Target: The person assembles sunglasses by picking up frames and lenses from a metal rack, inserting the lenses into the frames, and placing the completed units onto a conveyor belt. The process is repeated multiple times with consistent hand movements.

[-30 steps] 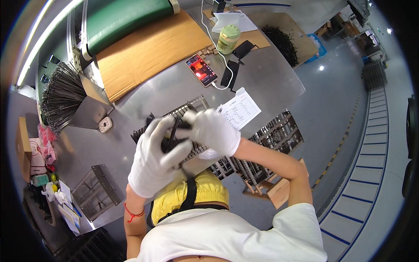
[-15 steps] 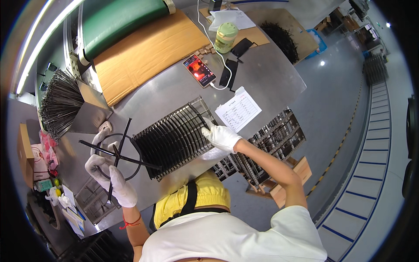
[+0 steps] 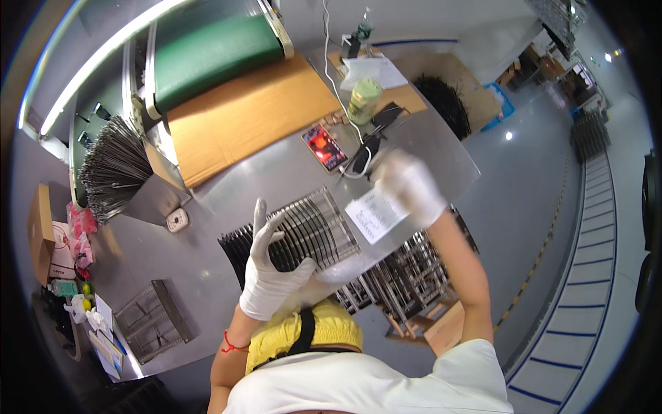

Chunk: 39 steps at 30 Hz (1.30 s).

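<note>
My left hand [image 3: 272, 272], in a white glove, is over the near side of a metal wire rack [image 3: 334, 214]. Its fingers are spread, and I see nothing held in them. A row of thin black curved pieces [image 3: 303, 221] fills much of the rack, partly hidden by this hand. My right hand [image 3: 412, 188], also gloved in white, is smeared by motion above a white printed sheet [image 3: 372, 215]. Its fingers cannot be made out. Just beyond it lie flat black pieces [image 3: 387, 116] beside a phone [image 3: 324, 147] with a lit screen.
A metal bin of thin dark rods [image 3: 114, 169] stands at the left, near cardboard [image 3: 255, 114] and a green conveyor belt [image 3: 214, 62]. An empty metal frame [image 3: 152, 321] lies front left. More racks [image 3: 407, 269] stand beyond the table's right edge. A green cup [image 3: 364, 100] is at the back.
The black ring with crossed bars has left my left hand and is out of sight. That hand moved right to the rack. My right hand moved from the rack up and right over the sheet.
</note>
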Each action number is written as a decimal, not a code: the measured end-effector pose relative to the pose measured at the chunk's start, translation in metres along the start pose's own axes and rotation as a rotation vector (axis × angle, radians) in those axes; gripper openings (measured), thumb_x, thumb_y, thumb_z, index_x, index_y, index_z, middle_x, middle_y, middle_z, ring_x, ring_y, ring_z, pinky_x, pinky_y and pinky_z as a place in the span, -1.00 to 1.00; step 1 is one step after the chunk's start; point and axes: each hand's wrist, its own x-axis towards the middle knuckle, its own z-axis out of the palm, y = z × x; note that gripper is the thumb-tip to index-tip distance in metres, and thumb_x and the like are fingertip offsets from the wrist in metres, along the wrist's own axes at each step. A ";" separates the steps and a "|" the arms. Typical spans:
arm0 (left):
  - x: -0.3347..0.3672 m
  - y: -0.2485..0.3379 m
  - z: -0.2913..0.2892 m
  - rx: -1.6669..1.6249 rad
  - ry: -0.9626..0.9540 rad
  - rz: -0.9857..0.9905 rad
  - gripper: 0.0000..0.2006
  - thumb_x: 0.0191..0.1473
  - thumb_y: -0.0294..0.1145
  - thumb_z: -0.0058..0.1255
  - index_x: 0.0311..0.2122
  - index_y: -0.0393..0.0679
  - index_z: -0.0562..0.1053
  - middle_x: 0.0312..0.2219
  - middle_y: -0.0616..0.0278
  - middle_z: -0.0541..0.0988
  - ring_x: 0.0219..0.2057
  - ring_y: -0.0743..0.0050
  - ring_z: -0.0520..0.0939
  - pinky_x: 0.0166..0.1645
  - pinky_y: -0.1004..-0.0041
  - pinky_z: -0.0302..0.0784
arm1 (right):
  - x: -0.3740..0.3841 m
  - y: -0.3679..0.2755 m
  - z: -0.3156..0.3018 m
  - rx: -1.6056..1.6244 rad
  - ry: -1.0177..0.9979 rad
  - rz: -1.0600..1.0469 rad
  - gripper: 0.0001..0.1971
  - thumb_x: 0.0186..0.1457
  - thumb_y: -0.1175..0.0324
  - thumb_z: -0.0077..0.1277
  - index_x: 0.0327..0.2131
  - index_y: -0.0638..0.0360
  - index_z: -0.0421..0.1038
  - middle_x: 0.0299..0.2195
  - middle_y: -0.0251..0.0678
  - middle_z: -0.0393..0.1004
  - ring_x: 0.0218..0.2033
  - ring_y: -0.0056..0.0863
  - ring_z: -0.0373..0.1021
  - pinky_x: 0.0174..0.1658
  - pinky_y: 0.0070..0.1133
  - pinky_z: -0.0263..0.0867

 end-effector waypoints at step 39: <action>-0.081 0.047 -0.071 0.106 -0.267 -0.389 -0.83 0.17 -0.31 0.09 -0.25 -0.17 0.60 -0.42 0.06 0.64 -0.43 0.21 0.67 -0.31 0.40 0.57 | 0.031 -0.033 0.303 -0.305 0.094 -0.465 -0.36 0.07 0.49 0.01 0.25 0.13 0.11 0.33 0.08 -0.11 0.32 0.07 0.00 0.35 -0.13 -0.11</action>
